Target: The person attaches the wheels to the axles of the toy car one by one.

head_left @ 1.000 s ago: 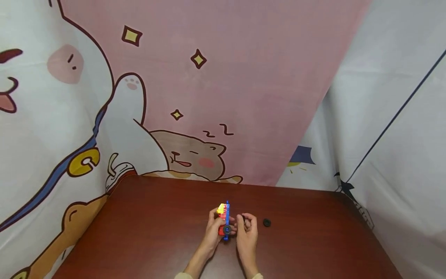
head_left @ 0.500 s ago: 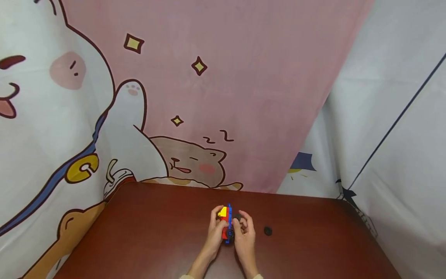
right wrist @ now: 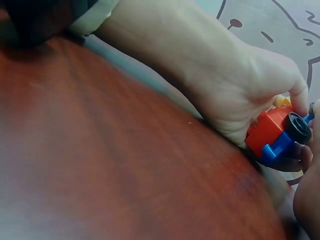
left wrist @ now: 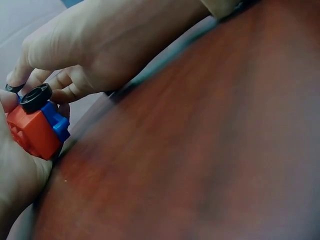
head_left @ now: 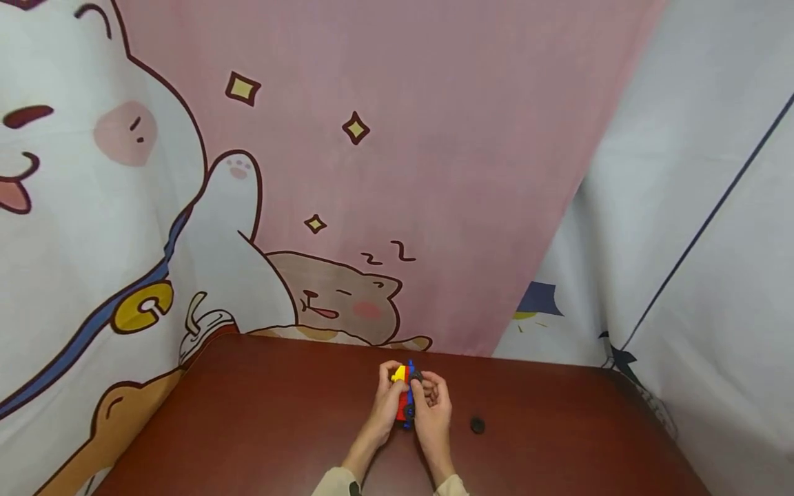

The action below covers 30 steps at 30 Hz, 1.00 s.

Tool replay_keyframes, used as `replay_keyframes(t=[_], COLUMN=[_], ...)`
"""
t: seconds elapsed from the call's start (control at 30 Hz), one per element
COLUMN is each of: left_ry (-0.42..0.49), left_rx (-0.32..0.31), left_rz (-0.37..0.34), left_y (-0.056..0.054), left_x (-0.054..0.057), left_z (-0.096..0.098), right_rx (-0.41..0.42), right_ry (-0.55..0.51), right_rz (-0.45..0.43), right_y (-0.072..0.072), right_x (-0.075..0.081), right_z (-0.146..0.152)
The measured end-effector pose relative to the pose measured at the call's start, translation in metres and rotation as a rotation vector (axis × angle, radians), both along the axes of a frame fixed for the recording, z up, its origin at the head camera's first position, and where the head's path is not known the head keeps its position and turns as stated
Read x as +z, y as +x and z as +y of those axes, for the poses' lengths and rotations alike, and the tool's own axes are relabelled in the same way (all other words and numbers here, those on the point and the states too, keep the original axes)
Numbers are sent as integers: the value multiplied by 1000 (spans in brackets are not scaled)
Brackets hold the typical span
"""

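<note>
A small toy truck (head_left: 402, 408) with a red and yellow body and a blue chassis is gripped in my left hand (head_left: 381, 409), turned on its side. One black wheel (left wrist: 36, 97) sits on the chassis at its near end, clear in both wrist views. With thumb and fingers my right hand (head_left: 435, 416) pinches another black wheel (head_left: 417, 377), pressing it at the truck's far end on the blue side. The thumb partly covers that wheel. In the right wrist view the red rear (right wrist: 267, 131) of the truck faces the camera.
A loose black wheel (head_left: 477, 425) lies on the dark red-brown table (head_left: 546, 427), right of my right hand. A cartoon-printed cloth (head_left: 446, 207) hangs behind the table's far edge, and pale cloth hangs at the right.
My right hand has brought its wheel leftward onto the truck's far end; it was apart from the truck a second ago. The camera view has tilted up slightly.
</note>
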<state>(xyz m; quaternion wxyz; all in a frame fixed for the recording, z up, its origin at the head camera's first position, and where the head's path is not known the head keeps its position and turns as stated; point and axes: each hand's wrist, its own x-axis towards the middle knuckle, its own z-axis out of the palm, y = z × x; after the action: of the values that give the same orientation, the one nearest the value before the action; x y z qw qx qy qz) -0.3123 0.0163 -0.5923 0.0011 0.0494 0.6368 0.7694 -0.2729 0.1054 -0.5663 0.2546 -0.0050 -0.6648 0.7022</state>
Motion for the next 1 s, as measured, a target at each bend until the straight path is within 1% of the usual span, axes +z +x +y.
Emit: replay_keyframes(t=[0.1,0.27,0.33,0.47,0.53,0.63,0.7,0.73,0.8,0.9,0.93,1.0], left_ry=[-27,-39,-43,-66,-59,-30,-15,-15,-19,-19,-21,-21], left_rx=[-14,-56,-50,-12,1,7,5,3,-3,-11,-14,-11], left_rz=[12,50,51,45,50,54,48,47,49,60,62,61], left_y=[1,1,-1,-5,-6,-6,-5,-5,-4,-2,-1,0], left_x=[-6,-5,-4,-1,0,1,2,2,3,3,4,3], left_z=[-2,-1,0,1,0,0,0,0,-1,-1,-1,-1], right_rx=[5,-5,-3,4,8,38,65,80,107,124,129,140], right_ry=[18,18,16,14,13,24,68,96,158,238,244,252], right_rz=[-10,11,26,22,-3,-75,-124,-151,-178,-176,-179,-163], right_y=[-1,-4,-6,-6,-6,-6,-5,-6,-9,-16,-18,-19], right_x=[-5,-6,-5,-1,2,4,5,2,-5,-18,-22,-26], right_z=[-2,-2,-1,-2,-3,-3,-3,-3,-1,0,1,2])
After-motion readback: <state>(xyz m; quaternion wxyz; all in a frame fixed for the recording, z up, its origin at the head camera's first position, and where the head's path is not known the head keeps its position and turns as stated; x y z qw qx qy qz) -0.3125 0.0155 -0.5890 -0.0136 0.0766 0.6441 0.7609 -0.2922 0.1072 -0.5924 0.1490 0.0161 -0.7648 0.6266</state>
